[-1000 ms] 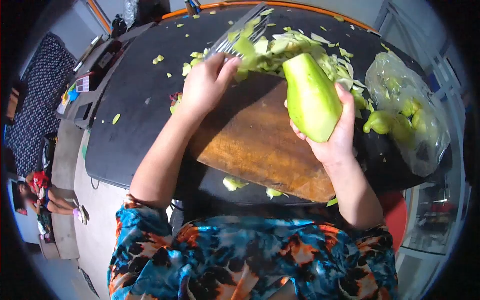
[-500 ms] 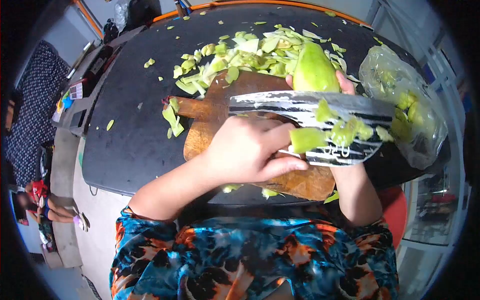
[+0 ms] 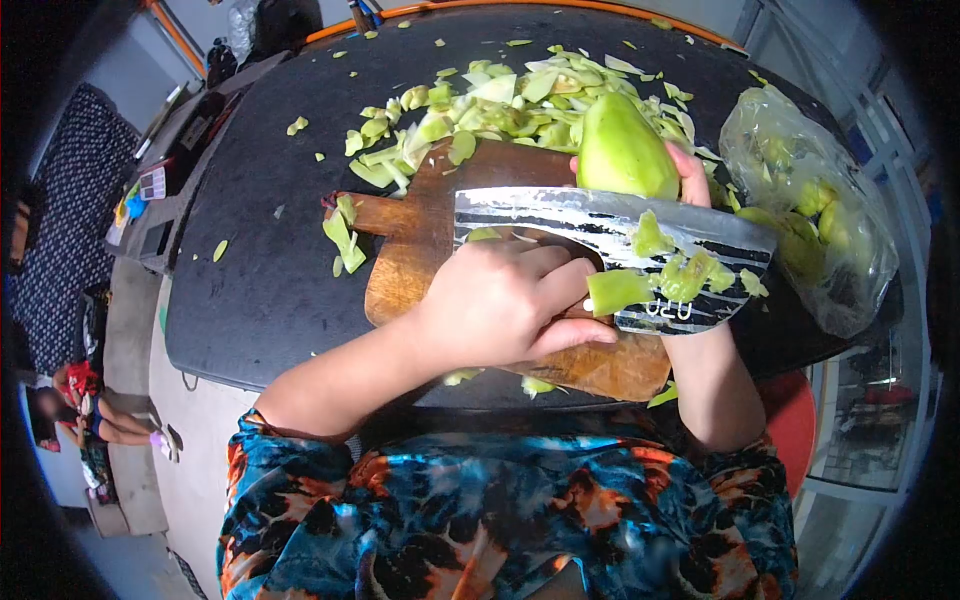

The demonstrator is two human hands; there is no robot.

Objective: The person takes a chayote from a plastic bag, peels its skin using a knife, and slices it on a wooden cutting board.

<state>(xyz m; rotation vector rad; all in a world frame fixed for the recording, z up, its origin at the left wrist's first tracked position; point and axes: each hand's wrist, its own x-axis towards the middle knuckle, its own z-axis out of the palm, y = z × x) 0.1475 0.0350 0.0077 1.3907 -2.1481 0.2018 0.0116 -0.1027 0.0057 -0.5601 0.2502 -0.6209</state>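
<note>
My left hand [image 3: 505, 300] is closed around the handle of a wide knife [image 3: 560, 208], whose blade points right. Green peel pieces [image 3: 685, 278] stick to the striped blade. Behind the blade, my right hand [image 3: 692, 175] holds a peeled, pale green fruit [image 3: 625, 145]; the knife hides its palm and the fruit's lower end. Whether blade and fruit touch cannot be told. Below both hands lies a wooden cutting board [image 3: 400, 275], with a heap of peelings [image 3: 540, 110] along its far edge.
At the right of the black table [image 3: 250, 290] lies a clear plastic bag [image 3: 845, 280] with several green fruits [image 3: 800, 245]. More peel scraps [image 3: 343, 235] lie by the board's handle. A red stool [image 3: 790, 430] is at the lower right. Another person [image 3: 105, 415] sits at the far left.
My left hand has brought the knife from the peelings to in front of the fruit, its blade swinging to point right. The fruit has moved slightly away from my body.
</note>
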